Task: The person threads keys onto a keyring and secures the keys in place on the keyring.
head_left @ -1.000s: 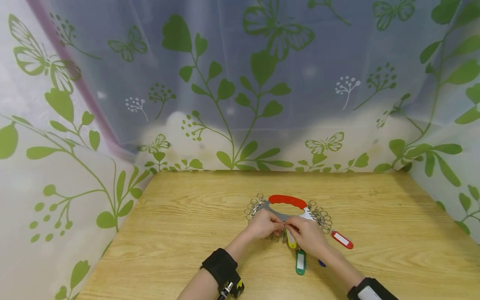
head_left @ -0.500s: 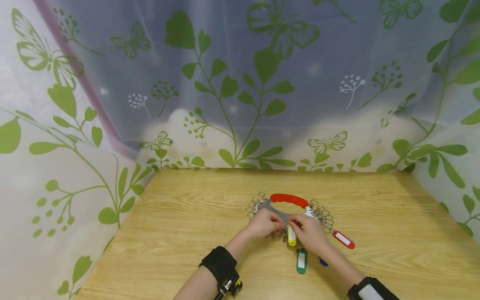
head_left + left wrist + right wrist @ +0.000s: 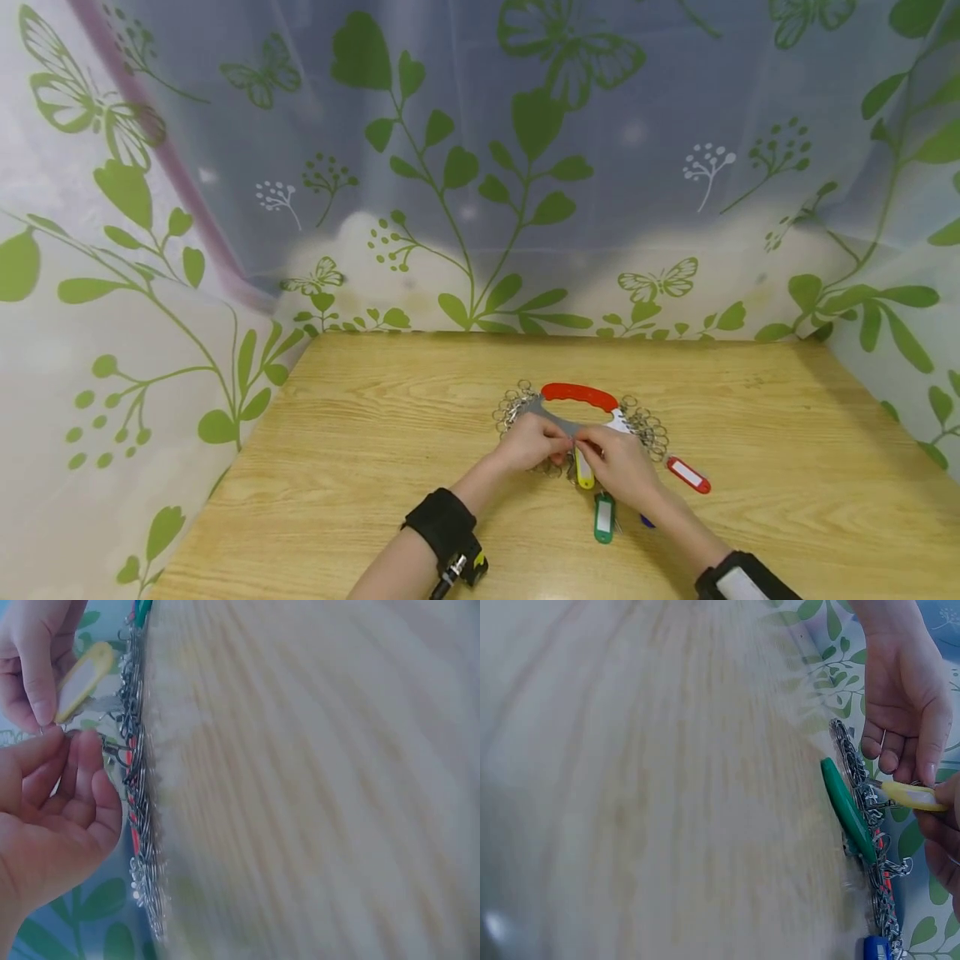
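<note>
In the head view, both hands meet at the front of a grey and white ring carrier with a red grip handle (image 3: 579, 393). My left hand (image 3: 527, 443) pinches a small metal key ring between thumb and index finger, its other fingers loosely curled. Just beside it, my right hand (image 3: 622, 468) pinches the ring end of a yellow key tag (image 3: 84, 681) with a pale label. The tag's ring is mostly hidden by the fingertips. A green key tag (image 3: 603, 518) lies below the hands. A blue key tag (image 3: 877, 948) is partly covered by the right forearm.
Clusters of metal rings and clasps (image 3: 648, 433) fan out at both ends of the carrier. Right of them, a red key tag (image 3: 687, 474) lies on the wooden table (image 3: 375, 417). A leaf-patterned curtain (image 3: 465, 208) stands behind the table's far edge.
The yellow tag has turned slightly to hang straighter between the hands. Both hands stay together at the carrier's front; the head view has shifted a little.
</note>
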The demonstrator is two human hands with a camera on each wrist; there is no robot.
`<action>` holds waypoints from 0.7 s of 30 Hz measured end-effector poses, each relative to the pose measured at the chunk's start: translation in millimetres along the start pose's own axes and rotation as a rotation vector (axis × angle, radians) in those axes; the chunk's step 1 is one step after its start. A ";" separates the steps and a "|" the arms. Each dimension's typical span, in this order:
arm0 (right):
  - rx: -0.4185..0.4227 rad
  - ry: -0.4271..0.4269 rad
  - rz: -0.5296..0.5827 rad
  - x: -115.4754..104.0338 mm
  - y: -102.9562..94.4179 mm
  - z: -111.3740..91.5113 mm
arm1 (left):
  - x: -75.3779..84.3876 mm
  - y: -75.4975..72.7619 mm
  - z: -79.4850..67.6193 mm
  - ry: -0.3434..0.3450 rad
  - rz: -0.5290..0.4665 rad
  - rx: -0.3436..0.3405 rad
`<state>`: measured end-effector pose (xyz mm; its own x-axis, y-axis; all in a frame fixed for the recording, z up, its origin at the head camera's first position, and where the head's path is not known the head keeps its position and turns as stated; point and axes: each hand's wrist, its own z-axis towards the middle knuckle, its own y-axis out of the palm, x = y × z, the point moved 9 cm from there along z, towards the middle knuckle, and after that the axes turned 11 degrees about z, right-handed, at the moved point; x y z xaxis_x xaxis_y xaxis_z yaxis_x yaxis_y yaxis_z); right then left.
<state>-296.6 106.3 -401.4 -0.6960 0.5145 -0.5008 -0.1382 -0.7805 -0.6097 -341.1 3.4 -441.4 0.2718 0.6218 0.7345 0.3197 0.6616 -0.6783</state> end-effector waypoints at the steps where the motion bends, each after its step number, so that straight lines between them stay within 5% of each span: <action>1: 0.005 0.008 0.006 0.2 -0.6 0.3 | 0.2 0.5 0.3 0.008 0.014 -0.009; 10: 0.005 0.095 0.032 6.0 -1.5 0.3 | 0.8 -0.6 -1.2 0.025 0.067 -0.006; 21: 0.006 0.007 0.011 -1.2 -0.3 0.2 | 0.6 -2.0 -1.1 -0.014 0.025 0.005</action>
<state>-295.9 105.9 -400.5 -0.6924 0.5082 -0.5121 -0.1344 -0.7883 -0.6005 -340.6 2.0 -439.6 0.2669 0.6443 0.7167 0.3085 0.6475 -0.6969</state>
